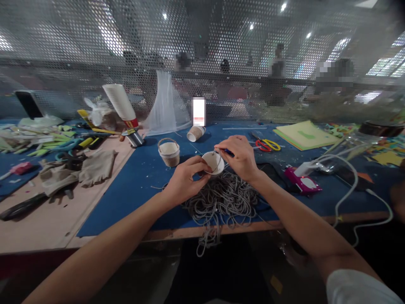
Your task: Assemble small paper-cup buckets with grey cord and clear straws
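Note:
A white paper cup (214, 164) is tilted with its mouth toward me, and my left hand (186, 179) pinches its left rim. At the cup's upper right edge my right hand (238, 156) grips a slim blue tool (226, 151); its kind is not clear. A strand of grey cord seems to run across the inside of the cup. Beneath both hands lies a large tangled heap of grey cord (224, 196), partly hanging over the table edge. To the left stands a small cup (171, 157) wrapped in brown, with a cord handle arched over it.
Another wrapped cup (196, 133) lies on its side behind my hands, near a lit phone (198, 110). Red and yellow scissors (267, 145), coloured sheets (306, 135) and a magenta device (303, 182) with white cables are right. Stacked cups (119, 101) and gloves (96, 168) are left.

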The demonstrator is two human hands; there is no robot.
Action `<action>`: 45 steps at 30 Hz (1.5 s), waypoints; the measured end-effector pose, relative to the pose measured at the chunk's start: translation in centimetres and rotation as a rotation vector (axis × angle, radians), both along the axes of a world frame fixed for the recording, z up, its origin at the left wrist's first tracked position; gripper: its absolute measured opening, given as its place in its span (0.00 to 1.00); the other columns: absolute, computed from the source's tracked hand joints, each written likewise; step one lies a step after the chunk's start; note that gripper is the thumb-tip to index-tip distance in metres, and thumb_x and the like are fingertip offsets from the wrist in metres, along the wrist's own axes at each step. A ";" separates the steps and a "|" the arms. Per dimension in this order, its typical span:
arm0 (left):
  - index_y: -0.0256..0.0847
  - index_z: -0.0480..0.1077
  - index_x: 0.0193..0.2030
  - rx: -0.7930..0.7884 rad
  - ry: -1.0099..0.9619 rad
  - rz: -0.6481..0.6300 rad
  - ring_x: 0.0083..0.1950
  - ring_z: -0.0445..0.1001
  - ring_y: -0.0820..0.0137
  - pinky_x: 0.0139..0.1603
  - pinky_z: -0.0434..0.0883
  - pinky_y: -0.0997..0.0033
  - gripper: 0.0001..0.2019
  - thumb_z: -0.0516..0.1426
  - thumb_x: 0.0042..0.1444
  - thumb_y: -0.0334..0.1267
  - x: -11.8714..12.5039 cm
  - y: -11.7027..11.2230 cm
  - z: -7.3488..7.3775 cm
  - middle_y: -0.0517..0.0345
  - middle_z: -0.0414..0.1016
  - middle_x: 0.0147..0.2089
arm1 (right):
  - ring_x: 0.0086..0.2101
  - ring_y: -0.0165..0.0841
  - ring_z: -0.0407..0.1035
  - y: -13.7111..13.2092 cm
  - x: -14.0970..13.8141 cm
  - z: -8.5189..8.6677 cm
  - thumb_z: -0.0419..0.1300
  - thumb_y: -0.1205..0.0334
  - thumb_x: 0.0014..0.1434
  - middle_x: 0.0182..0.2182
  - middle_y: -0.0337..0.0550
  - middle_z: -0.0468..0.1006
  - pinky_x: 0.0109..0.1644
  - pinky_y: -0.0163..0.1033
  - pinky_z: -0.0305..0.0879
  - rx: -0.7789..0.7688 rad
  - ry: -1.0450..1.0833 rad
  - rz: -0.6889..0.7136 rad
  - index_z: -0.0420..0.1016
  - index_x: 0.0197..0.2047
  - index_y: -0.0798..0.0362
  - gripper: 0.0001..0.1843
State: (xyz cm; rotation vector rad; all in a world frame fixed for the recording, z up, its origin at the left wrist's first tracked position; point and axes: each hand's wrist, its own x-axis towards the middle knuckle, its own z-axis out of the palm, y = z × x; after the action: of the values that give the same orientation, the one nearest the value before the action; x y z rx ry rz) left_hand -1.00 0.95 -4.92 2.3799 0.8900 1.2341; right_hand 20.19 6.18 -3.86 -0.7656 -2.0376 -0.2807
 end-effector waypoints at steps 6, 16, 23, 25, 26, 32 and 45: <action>0.37 0.76 0.38 0.003 -0.003 -0.005 0.40 0.76 0.68 0.43 0.75 0.67 0.06 0.58 0.57 0.27 0.1 -0.1 0.0 0.51 0.75 0.40 | 0.40 0.33 0.75 0.1 0.2 -0.1 0.57 0.65 0.66 0.37 0.37 0.82 0.56 0.47 0.60 0.027 -0.019 -0.002 0.74 0.43 0.46 0.06; 0.37 0.75 0.38 -0.004 -0.002 -0.020 0.41 0.76 0.68 0.43 0.75 0.68 0.05 0.58 0.58 0.28 0.1 0.0 0.0 0.51 0.74 0.40 | 0.39 0.32 0.74 0.2 0.5 -0.1 0.58 0.65 0.66 0.38 0.37 0.82 0.56 0.46 0.60 0.075 -0.045 0.003 0.74 0.44 0.46 0.06; 0.37 0.75 0.39 0.006 0.007 -0.020 0.42 0.75 0.69 0.43 0.74 0.68 0.05 0.58 0.58 0.28 0.1 0.1 -0.3 0.51 0.74 0.41 | 0.39 0.32 0.74 0.1 0.6 -0.1 0.58 0.65 0.66 0.38 0.36 0.82 0.57 0.45 0.60 0.115 -0.062 -0.014 0.74 0.44 0.46 0.06; 0.37 0.75 0.38 0.007 0.009 -0.022 0.42 0.75 0.69 0.43 0.74 0.67 0.04 0.58 0.58 0.29 0.1 0.1 -0.2 0.51 0.74 0.41 | 0.39 0.32 0.74 0.0 0.6 -0.1 0.57 0.65 0.66 0.38 0.36 0.82 0.58 0.46 0.60 0.109 -0.072 -0.020 0.74 0.44 0.45 0.06; 0.37 0.75 0.38 0.007 0.008 -0.023 0.42 0.75 0.69 0.43 0.74 0.67 0.04 0.58 0.59 0.29 0.2 0.1 -0.2 0.51 0.74 0.41 | 0.39 0.33 0.74 0.0 0.6 0.0 0.57 0.64 0.66 0.38 0.36 0.82 0.58 0.46 0.59 0.101 -0.076 -0.021 0.74 0.44 0.45 0.06; 0.37 0.75 0.39 0.008 0.007 -0.029 0.42 0.75 0.68 0.44 0.75 0.67 0.05 0.58 0.59 0.29 0.2 -0.1 -0.1 0.51 0.74 0.41 | 0.40 0.33 0.74 -0.1 0.7 0.0 0.56 0.64 0.67 0.38 0.37 0.82 0.58 0.47 0.59 0.072 -0.091 -0.019 0.74 0.44 0.45 0.07; 0.37 0.76 0.38 0.003 0.003 -0.026 0.42 0.76 0.68 0.44 0.75 0.67 0.05 0.58 0.59 0.31 0.2 -0.1 -0.2 0.50 0.74 0.41 | 0.40 0.33 0.74 -0.2 0.8 0.1 0.55 0.63 0.68 0.38 0.38 0.82 0.59 0.46 0.58 0.075 -0.104 -0.034 0.74 0.43 0.46 0.07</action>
State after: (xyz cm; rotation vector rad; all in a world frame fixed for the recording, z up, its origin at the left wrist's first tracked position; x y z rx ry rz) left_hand -0.76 0.89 -5.13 2.3886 0.8558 1.2238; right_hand 20.97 6.02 -3.77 -0.7540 -2.0999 -0.4218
